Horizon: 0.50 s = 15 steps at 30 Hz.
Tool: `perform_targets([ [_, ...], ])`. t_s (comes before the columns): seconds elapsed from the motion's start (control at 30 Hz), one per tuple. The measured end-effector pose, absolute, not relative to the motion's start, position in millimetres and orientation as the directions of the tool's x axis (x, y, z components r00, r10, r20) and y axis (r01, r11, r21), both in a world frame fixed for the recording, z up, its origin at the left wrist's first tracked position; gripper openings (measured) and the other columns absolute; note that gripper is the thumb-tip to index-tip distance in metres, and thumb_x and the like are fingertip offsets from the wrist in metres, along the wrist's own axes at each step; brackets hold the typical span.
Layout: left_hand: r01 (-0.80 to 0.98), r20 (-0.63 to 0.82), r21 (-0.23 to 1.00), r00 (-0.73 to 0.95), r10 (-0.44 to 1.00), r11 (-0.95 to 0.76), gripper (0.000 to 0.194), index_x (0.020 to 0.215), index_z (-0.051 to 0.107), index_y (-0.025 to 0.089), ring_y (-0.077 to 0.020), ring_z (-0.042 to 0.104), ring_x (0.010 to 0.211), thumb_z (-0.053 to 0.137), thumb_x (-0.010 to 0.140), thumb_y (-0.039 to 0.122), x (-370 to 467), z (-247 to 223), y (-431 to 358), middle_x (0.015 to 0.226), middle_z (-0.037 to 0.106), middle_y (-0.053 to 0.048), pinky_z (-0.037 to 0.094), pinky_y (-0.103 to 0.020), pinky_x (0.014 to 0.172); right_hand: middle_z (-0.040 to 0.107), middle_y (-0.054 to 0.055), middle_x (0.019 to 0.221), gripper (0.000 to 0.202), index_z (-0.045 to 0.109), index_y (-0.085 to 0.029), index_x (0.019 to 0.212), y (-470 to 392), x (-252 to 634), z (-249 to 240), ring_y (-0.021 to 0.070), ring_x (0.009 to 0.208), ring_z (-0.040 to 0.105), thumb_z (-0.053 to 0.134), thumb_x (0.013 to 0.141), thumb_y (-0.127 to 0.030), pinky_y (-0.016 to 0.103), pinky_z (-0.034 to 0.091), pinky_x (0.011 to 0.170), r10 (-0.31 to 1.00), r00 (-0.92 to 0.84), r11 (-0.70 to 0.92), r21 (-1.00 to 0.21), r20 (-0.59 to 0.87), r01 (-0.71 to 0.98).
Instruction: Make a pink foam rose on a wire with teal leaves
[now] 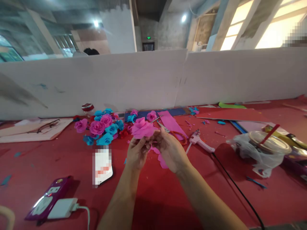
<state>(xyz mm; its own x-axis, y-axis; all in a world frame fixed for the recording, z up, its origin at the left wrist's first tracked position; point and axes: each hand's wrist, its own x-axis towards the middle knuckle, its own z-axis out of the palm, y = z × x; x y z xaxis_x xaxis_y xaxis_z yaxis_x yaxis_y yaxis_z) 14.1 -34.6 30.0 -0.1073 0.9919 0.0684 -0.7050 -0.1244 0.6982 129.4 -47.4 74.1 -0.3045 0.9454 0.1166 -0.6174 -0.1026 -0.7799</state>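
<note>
- the left hand (137, 151) is partly closed, thumb and fingers drawn in around the base of a pink paper rose (142, 127).
- the right hand (169, 147) is half curled, its fingertips close to the left fingertips at the underside of the rose; whether they pinch it or only sit against it, i cannot tell.
- the two hands are near each other, wrists apart, over the red tabletop (153, 198).
- the pink paper rose sits just above the left fingers, its open petals facing up, up and to the left of the right hand.
- cut pink petals (163, 161) lie on the table below and between the hands.
- scissors with orange handles (179, 136) lie just beyond the right hand, by a pink paper strip (173, 124).
- a white glue gun (201, 142) lies to the right of the right hand, with a black cord (236, 185) running toward the near edge.
- a cluster of pink, blue and red paper roses (103, 127) is beyond and to the left of the left hand.
- a phone (103, 167) lies left of the left forearm, and a purple power strip (51, 196) farther left.
</note>
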Motion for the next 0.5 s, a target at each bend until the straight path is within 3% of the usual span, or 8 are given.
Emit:
perform_targets([
  [0.23, -0.676, 0.081, 0.726, -0.098, 0.992, -0.126, 0.019, 0.067, 0.068, 0.017, -0.0087, 0.057, 0.052, 0.084, 0.058, 0.023, 15, 28, -36, 0.058, 0.062, 0.001, 0.045, -0.018, 0.047, 0.069, 0.004, 0.071, 0.034, 0.068, -0.016, 0.073, -54, 136, 88, 0.0146, 0.065, 0.06, 0.059, 0.081, -0.048, 0.027, 0.039, 0.061, 0.932, -0.361, -0.208, -0.767, 0.033, -0.607],
  [0.5, -0.678, 0.105, 0.726, -0.056, 0.993, -0.115, 0.023, 0.071, 0.067, 0.018, -0.0051, 0.051, 0.049, 0.084, 0.059, 0.026, 17, 24, -38, 0.06, 0.062, 0.003, 0.042, -0.015, 0.044, 0.071, 0.004, 0.072, 0.027, 0.07, -0.016, 0.082, -53, 141, 87, 0.0135, 0.064, 0.062, 0.06, 0.081, -0.04, 0.026, 0.043, 0.062, 0.933, -0.359, -0.288, -0.665, -0.033, -0.689],
])
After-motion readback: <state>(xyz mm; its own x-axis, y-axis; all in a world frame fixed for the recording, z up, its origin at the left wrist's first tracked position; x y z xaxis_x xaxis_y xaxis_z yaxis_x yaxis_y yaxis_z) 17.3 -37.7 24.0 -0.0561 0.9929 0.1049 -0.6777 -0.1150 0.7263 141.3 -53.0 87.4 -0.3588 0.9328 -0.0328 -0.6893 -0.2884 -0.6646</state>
